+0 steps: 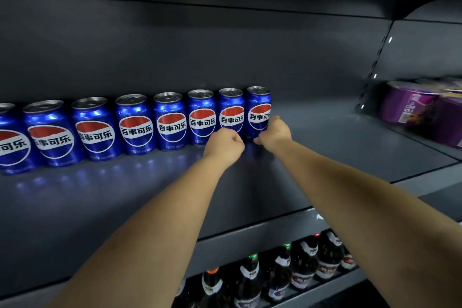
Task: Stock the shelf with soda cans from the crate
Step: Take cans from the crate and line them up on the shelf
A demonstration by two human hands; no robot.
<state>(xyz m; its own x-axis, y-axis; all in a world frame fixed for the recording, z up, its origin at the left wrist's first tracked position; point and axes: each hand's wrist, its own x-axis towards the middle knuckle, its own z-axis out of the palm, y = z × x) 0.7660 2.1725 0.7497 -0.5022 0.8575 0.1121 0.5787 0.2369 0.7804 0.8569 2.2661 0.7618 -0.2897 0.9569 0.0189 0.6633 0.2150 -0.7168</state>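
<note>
Head view: right hand [275, 134] is curling fingers round the standing last can [258, 110] at eleven o'clock; left hand [225, 144] is making a fist.

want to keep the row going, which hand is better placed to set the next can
Probably the right: the right hand is at the end can, beside the bare shelf where the row would grow. The left hand sits one can further in.

Left hand [223, 141], right hand [273, 134] outstretched, both curled
</note>
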